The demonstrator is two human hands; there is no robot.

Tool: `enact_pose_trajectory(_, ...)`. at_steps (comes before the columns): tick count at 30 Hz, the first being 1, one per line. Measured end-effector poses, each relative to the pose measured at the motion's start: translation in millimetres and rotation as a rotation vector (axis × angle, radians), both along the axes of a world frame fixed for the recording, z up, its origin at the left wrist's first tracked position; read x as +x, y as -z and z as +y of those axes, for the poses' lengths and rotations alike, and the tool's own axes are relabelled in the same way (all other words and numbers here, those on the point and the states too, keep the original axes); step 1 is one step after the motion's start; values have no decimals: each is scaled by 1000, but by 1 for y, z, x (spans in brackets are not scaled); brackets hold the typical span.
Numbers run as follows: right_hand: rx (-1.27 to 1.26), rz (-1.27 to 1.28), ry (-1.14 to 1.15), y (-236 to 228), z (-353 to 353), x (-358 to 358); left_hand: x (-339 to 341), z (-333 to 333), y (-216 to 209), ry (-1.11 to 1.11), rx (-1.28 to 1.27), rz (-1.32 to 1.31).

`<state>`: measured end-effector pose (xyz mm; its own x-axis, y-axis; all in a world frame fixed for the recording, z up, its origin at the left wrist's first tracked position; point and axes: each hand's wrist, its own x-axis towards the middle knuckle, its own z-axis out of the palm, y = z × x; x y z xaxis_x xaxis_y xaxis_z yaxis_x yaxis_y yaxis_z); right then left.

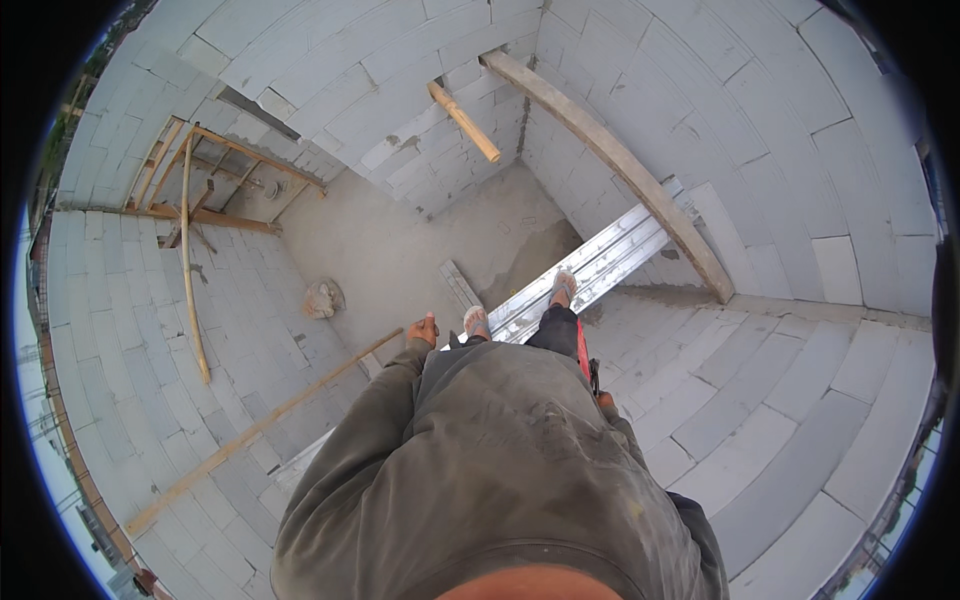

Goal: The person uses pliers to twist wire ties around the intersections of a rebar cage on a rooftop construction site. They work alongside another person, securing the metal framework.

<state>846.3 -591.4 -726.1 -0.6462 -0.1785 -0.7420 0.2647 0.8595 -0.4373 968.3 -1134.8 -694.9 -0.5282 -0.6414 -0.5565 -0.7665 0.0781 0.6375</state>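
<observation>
My left hand (425,328) hangs beside my left foot, its fingers curled in and nothing showing in them. By my right hip, my right hand (606,403) is mostly hidden behind my grey shirt (520,440). It appears closed on a red and black tool (585,358), whose kind I cannot make out. My feet, in sandals, stand high above the floor on a walkway of silvery ribbed metal planks (600,255). My right foot (564,287) is farther forward than my left foot (476,322).
Pale block walls (700,110) surround the room. A curved-looking beam (620,165) crosses over the planks' far end, and a round wooden pole (463,122) juts from the wall. Left are a timber frame (215,180) and a long pole (260,425). A sack (323,298) lies below.
</observation>
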Motion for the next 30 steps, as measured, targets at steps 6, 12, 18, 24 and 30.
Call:
enact_pose_trajectory(6,-94,-18,257,-16,52,-75,-170,8,-108,-687,650,437)
enact_pose_trajectory(12,-5,-140,342,-44,76,-178,-242,-3,-154,-418,450,481)
enact_pose_trajectory(18,-88,-303,588,-90,48,-273,-172,41,-110,-727,205,226)
enact_pose_trajectory(24,-181,-275,556,-96,4,-301,-56,113,-55,-1052,630,203)
enact_pose_trajectory(30,-75,-371,359,-86,-43,-234,-32,105,-69,-985,650,167)
